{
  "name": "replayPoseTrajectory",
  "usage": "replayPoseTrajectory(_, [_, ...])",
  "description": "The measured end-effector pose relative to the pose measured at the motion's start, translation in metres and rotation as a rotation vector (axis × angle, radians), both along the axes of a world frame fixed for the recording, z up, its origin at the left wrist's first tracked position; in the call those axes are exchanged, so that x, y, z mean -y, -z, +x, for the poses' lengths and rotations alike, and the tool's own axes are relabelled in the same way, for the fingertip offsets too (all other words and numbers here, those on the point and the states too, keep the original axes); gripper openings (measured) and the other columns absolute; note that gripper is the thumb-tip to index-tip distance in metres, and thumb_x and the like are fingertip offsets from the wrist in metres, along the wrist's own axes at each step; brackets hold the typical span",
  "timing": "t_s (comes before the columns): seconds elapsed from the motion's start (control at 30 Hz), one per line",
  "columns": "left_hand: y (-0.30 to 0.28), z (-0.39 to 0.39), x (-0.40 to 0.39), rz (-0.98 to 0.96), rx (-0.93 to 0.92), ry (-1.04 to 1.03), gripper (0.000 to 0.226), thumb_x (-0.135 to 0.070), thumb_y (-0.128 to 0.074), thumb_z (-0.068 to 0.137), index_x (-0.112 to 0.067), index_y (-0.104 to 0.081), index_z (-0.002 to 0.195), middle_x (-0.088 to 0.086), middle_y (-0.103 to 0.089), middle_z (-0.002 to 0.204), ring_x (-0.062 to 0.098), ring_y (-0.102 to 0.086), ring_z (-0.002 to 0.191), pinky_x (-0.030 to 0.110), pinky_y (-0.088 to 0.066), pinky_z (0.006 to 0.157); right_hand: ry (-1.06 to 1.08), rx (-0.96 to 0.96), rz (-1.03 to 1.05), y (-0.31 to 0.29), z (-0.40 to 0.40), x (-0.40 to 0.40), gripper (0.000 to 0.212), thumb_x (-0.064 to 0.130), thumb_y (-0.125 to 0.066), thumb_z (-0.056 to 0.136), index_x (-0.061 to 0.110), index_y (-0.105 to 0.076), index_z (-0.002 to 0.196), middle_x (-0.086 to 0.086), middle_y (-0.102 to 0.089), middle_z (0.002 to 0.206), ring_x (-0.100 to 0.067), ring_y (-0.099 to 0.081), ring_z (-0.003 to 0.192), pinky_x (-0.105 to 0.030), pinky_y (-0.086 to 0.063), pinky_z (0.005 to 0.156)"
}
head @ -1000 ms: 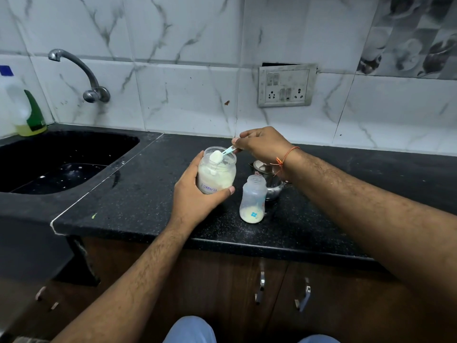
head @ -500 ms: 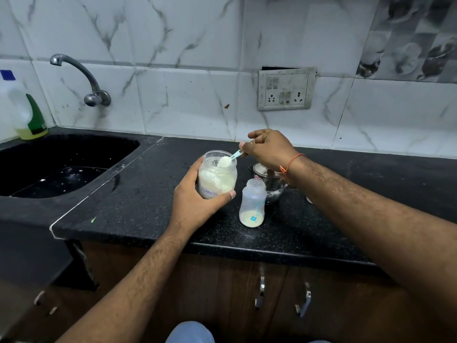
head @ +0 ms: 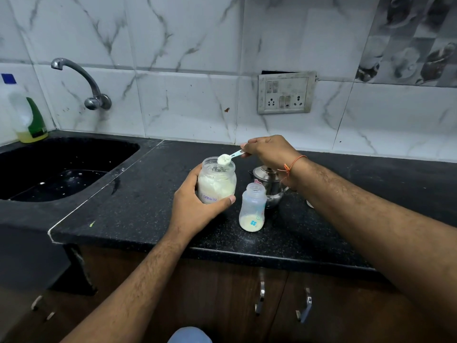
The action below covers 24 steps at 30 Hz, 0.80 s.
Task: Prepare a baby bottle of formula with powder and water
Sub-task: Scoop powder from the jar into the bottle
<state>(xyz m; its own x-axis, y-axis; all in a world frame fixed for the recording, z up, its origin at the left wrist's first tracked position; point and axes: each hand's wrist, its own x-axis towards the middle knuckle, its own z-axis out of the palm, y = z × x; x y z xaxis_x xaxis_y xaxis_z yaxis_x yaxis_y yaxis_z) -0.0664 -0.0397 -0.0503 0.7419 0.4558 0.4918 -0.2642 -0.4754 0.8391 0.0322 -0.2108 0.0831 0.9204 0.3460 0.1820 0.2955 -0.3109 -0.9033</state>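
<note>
While the left hand [head: 195, 206] wraps its fingers around the formula jar [head: 216, 180] to steady it, keep that hold low and firm. Just right of the jar stands the open baby bottle [head: 252, 207], upright, mouth up, some powder already at the bottom. Above the jar's mouth, the right hand [head: 268, 151] pinches the scoop [head: 228, 157]; its handle runs up-right toward the fingers, heaped bowl pointing left. I'd carry it level and slow, then tip over the bottle's narrow neck.
</note>
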Motion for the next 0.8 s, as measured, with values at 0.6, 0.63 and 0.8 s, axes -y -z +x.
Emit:
replayPoseTrajectory(0.6, [-0.004,-0.002,0.004,0.092,-0.086,-0.167,0.126,-0.075,-0.085,0.058,-0.033,-0.040,0.168,-0.006,-0.045,0.169,0.019,-0.043,0.156,0.049,-0.037,0.130,0.091,-0.092,0.095,-0.001,0.002,0.072,0.020,0.028,-0.077,0.093,0.010,-0.084,0.086,-0.005,-0.082,0.103,-0.016,-0.061,0.102,-0.030,-0.043,0.087])
replayPoseTrajectory(0.63, [-0.006,-0.007,0.008,0.154,-0.001,-0.238,0.119,-0.074,-0.079,0.064,-0.031,-0.041,0.168,-0.006,-0.040,0.171,0.020,-0.036,0.158,0.048,-0.033,0.128,0.090,-0.087,0.096,0.000,0.001,0.076,0.020,0.027,-0.076,0.094,0.008,-0.084,0.091,-0.004,-0.082,0.100,-0.013,-0.061,0.097,-0.027,-0.043,0.085])
replayPoseTrajectory(0.8, [-0.002,-0.031,0.042,0.285,0.220,-0.159,0.071,-0.052,-0.084,0.082,-0.024,-0.063,0.143,-0.011,-0.064,0.134,0.017,-0.062,0.095,0.037,-0.055,0.087,0.081,-0.043,0.083,0.008,-0.001,0.086,0.019,0.023,-0.075,0.095,0.007,-0.083,0.095,-0.006,-0.080,0.102,-0.011,-0.060,0.092,-0.023,-0.042,0.077])
